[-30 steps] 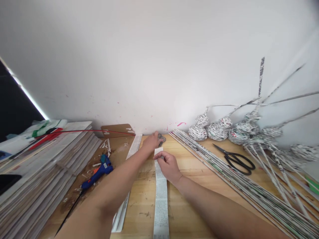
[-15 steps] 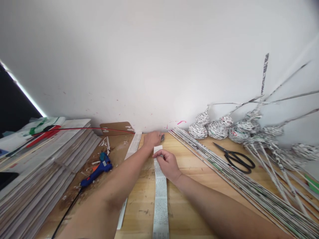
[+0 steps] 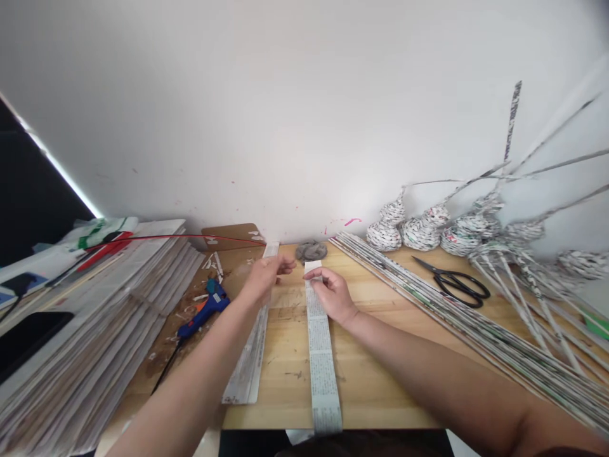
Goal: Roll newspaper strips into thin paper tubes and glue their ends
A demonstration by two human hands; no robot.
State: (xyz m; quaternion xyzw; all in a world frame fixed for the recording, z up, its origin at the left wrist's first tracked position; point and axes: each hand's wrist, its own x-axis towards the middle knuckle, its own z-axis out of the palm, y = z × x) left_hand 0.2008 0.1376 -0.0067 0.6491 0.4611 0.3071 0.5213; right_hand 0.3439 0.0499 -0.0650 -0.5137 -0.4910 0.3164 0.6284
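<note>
A long strip of newspaper (image 3: 321, 346) lies down the middle of the wooden table, its near end hanging over the front edge. My right hand (image 3: 333, 295) is at the strip's far end, thumb and forefinger pinched on it. Left of the strip, my left hand (image 3: 267, 278) is raised with its fingers partly spread and nothing visible in them. Just beyond the strip's far end sits a rumpled grey wad, perhaps a cloth (image 3: 311, 251). Under my left forearm lies a stack of cut newspaper strips (image 3: 247, 371).
At left are a tall paper stack (image 3: 143, 304), a phone (image 3: 35, 343) and a blue glue gun (image 3: 204, 315) with its cord. To the right lie rolled paper sticks (image 3: 409, 292), black scissors (image 3: 457, 285) and woven gourd-shaped paper pieces (image 3: 421, 233) along the wall.
My left hand has left the grey wad and moved left towards the stacked strips, uncovering the wad. My right hand keeps its pinch on the strip. The view has tipped slightly downward.
</note>
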